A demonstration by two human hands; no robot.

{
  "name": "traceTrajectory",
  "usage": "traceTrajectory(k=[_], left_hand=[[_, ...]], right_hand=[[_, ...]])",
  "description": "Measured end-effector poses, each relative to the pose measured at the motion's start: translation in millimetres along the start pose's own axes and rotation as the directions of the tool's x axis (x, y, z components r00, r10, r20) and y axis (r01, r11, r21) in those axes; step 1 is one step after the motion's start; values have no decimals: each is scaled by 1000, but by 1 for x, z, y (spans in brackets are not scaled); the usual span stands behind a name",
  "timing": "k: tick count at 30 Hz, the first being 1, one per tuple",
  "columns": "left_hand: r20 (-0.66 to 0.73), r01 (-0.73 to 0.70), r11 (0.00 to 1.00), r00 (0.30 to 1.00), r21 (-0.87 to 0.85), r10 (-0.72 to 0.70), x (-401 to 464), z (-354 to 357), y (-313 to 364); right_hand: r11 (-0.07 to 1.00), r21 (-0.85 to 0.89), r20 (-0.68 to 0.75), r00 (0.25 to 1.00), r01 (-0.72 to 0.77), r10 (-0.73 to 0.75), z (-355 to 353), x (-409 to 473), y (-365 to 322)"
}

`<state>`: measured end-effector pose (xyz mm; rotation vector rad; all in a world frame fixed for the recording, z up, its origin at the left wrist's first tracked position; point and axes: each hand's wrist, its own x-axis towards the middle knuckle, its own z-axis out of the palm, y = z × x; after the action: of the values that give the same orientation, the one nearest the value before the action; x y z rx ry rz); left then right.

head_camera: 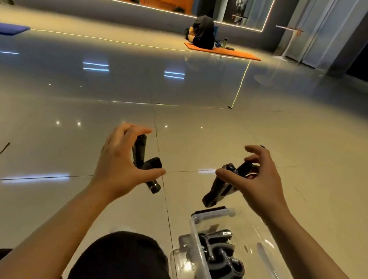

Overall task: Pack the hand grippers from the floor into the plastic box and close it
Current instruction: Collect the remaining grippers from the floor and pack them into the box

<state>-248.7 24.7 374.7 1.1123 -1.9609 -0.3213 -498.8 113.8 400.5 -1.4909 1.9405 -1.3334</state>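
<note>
At frame centre, one black V-shaped hand gripper (145, 161) is held in the left hand (118, 161), fingers curled round it. A second black hand gripper (221, 187) is pinched by the right hand (258, 180). At lower right, more grippers (222, 256) lie in the clear plastic box (198, 248), lid off.

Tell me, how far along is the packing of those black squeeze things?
Partly done. Several hand grippers already lie in the clear plastic box, which stands open. In hand: the left hand and right hand each hold one more gripper. Left: drop these two in and close the box.
</note>
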Motion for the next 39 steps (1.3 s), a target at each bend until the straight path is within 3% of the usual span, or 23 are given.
traceTrajectory(k=[6,14,22,27,30,36,39], left_hand=[[58,2,997,998,-77,2,-23,52,43],[233,127,971,969,-201,-79,-43,115,78],[483,-77,994,869,-72,102,-12,104,62],[481,-10,999,876,-42,29,-33,128,9],[490,1,999,871,-35,16,-58,148,-28],[497,191,981,855,-34,-149,-95,197,-95],[513,276,961,828,-24,-225,-109,222,-117]], right_hand=[[984,-48,-87,982,-170,166,-33,-49,52],[931,-29,-186,917,-364,353,-77,-118,106],[902,-1,-239,876,-431,419,-77,-115,146],[769,273,-129,771,-577,624,-21,-67,181],[647,332,-60,669,-687,741,15,-40,215],[578,96,55,584,-810,810,70,4,275],[578,-80,26,578,-812,816,83,13,296]])
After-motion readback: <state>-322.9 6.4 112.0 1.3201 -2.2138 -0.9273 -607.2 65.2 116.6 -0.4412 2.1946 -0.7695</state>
